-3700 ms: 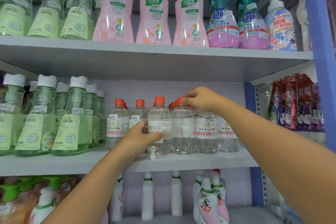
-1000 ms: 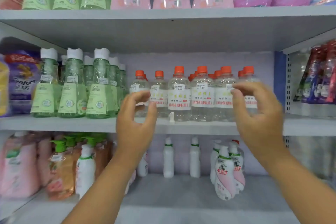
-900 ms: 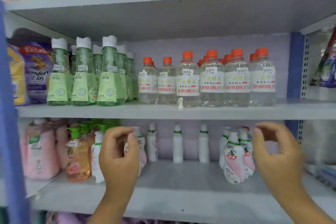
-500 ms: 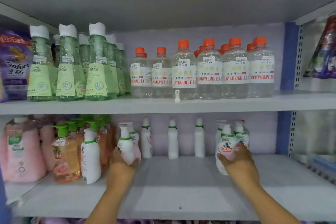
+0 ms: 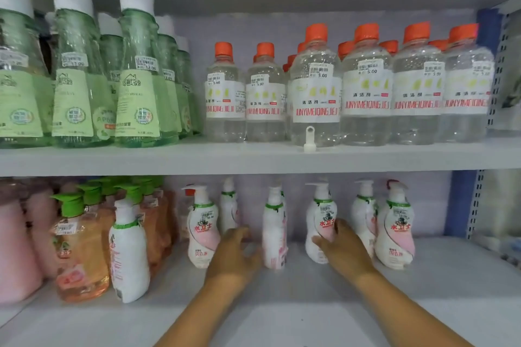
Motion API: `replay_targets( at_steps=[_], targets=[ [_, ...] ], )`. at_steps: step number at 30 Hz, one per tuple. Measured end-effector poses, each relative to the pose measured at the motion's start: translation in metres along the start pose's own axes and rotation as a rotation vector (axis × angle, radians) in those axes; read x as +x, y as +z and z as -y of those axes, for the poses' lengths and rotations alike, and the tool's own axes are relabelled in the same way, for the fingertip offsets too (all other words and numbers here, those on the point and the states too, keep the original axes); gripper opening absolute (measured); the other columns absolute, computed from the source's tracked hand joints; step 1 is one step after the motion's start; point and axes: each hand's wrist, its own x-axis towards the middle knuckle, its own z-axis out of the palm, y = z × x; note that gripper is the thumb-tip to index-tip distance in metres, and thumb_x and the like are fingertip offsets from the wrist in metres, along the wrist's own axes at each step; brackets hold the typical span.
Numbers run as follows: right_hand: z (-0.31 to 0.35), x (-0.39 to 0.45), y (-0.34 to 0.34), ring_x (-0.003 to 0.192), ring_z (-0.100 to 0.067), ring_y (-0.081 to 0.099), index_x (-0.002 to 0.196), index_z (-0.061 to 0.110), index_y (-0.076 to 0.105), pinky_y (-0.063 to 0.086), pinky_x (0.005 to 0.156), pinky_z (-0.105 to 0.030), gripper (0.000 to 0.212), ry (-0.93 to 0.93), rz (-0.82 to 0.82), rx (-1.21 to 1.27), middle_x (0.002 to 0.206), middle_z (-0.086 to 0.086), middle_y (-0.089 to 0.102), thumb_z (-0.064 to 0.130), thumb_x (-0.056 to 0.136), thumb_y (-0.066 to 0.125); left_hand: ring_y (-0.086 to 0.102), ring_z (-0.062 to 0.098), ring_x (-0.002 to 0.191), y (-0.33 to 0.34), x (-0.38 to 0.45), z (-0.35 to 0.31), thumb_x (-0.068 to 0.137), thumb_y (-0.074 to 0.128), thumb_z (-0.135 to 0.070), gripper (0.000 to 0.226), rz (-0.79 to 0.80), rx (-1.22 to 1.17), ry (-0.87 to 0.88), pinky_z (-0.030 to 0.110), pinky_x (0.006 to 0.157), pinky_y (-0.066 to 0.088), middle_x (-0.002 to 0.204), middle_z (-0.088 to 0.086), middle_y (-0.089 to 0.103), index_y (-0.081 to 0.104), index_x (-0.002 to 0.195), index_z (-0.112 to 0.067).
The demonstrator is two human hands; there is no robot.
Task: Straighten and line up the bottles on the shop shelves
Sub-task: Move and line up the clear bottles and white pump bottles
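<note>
The right hand (image 5: 345,251) gripped a white pump bottle (image 5: 321,222) with a pink lower label, its fingers curled round the bottle's lower right side and the thumb reaching across the front near the base. The left hand (image 5: 231,253) lay beside a blurred white pump bottle (image 5: 274,231) just to its right, fingers reaching behind and toward it; whether it held that bottle or only touched it could not be told from the blur.

In the head view, both bottles stood upright on the lower shelf (image 5: 310,304), toward the back, in a loose row of like bottles. A forward-facing one (image 5: 201,227) stood just left of the left hand, another stood behind it near the back wall, and two more (image 5: 394,228) stood to the right of the right hand, close together. Further left on the same shelf stood a white bottle turned sideways (image 5: 128,251), an orange-filled bottle with a green pump (image 5: 80,253), more of those behind it, and pink bottles at the far left edge.

On the upper shelf (image 5: 253,159) a row of clear bottles with orange caps (image 5: 315,87) stood upright with labels facing out, the two at the left set further back than the rest. A small white cap-like piece (image 5: 309,139) sat on the shelf edge in front of one. To their left stood green bottles with white caps (image 5: 138,73) in ranks.
</note>
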Motion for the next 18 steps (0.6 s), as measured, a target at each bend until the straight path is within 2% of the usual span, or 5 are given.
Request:
replay_targets(
  at_steps=[4, 7, 13, 16, 18],
  targets=[
    [-0.009, 0.01, 0.004, 0.125, -0.012, 0.058, 0.14, 0.026, 0.051, 0.045, 0.101, -0.024, 0.057, -0.087, 0.235, 0.019, 0.135, 0.013, 0.06, 0.027, 0.087, 0.071, 0.06, 0.037, 0.101, -0.046, 0.008, 0.03, 0.073, 0.085, -0.03, 0.048, -0.513, 0.121, -0.062, 0.042, 0.083, 0.052, 0.105, 0.014, 0.061, 0.065, 0.112, -0.01],
    [-0.006, 0.006, -0.004, 0.113, -0.003, 0.065, 0.126, 0.04, 0.061, 0.047, 0.088, -0.01, 0.039, -0.088, 0.386, 0.003, 0.119, 0.022, 0.07, 0.026, 0.09, 0.07, 0.066, 0.03, 0.103, -0.065, 0.02, 0.041, 0.077, 0.084, -0.032, 0.048, -0.326, -0.034, -0.196, 0.039, 0.086, 0.053, 0.108, 0.005, 0.068, 0.06, 0.117, -0.02],
    [-0.021, -0.016, -0.074, 0.092, -0.033, 0.065, 0.11, 0.011, 0.07, 0.053, 0.083, -0.03, 0.02, -0.1, -0.732, 0.087, 0.113, -0.013, 0.063, 0.014, 0.09, 0.069, 0.068, 0.009, 0.084, -0.04, 0.031, 0.051, 0.082, 0.08, -0.013, 0.032, -0.082, -0.103, -0.102, 0.016, 0.075, 0.049, 0.091, -0.005, 0.072, 0.059, 0.105, -0.021],
    [-0.051, -0.01, -0.107, 0.108, -0.035, 0.061, 0.135, 0.009, 0.055, 0.05, 0.089, -0.041, 0.072, 0.143, -0.643, 0.107, 0.129, -0.018, 0.057, 0.042, 0.076, 0.081, 0.066, 0.015, 0.085, -0.04, 0.034, 0.047, 0.084, 0.071, -0.007, 0.028, -0.119, -0.083, -0.054, 0.015, 0.069, 0.044, 0.097, 0.003, 0.07, 0.062, 0.107, -0.019],
    [-0.056, -0.006, -0.107, 0.105, -0.029, 0.061, 0.134, 0.011, 0.053, 0.046, 0.08, -0.034, 0.067, 0.202, -0.418, 0.273, 0.125, -0.015, 0.063, 0.032, 0.079, 0.086, 0.067, 0.03, 0.091, -0.05, 0.039, 0.047, 0.08, 0.072, -0.006, 0.031, -0.325, -0.026, -0.002, 0.028, 0.075, 0.047, 0.1, 0.01, 0.07, 0.064, 0.107, -0.018]
  ],
)
